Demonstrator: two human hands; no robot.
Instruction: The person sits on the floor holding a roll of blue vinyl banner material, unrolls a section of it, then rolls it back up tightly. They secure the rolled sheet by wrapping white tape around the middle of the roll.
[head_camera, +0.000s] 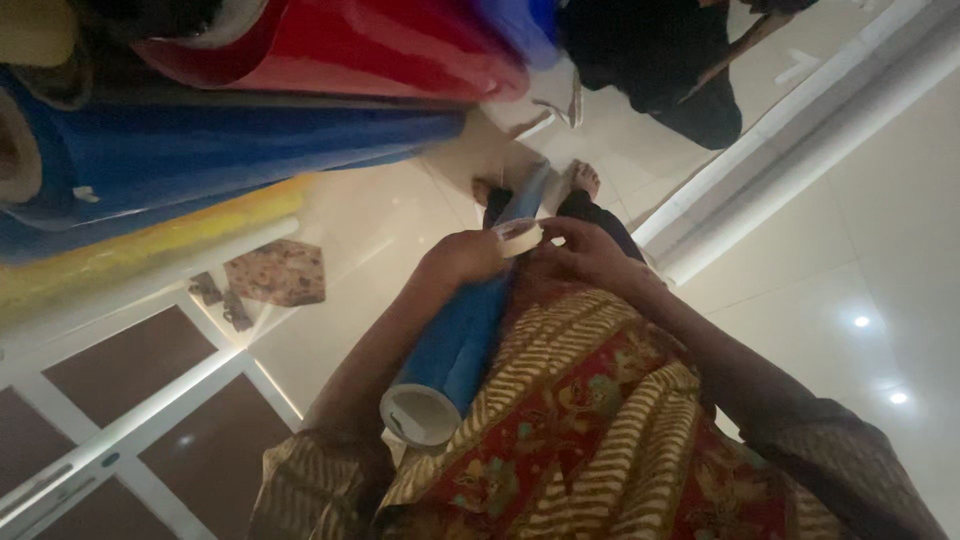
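Closest to the lens is the open white end of a blue roll (455, 350), tucked against the patterned shirt (590, 420) and running down toward the bare feet (583, 178) on the pale floor (370, 230). Left hand (462, 258) is curled over the roll near its middle, right hand (590, 252) sits just beside it, and between them I see a small ring of pale tape (520, 236) pinched in the fingertips, touching the roll. My guess is the roll is light but long and springy, some slick rolled sheet that wants to unwind, so gripping round the middle like that looks sensible; the tape ring is light and easy to fumble. Further out, big rolls lean overhead: a red one (340, 45), a blue one (230, 140), a yellow one (150, 245). No proper containers I can make out, just a patterned cloth (278, 272) on the floor by the white window frame (130, 420).
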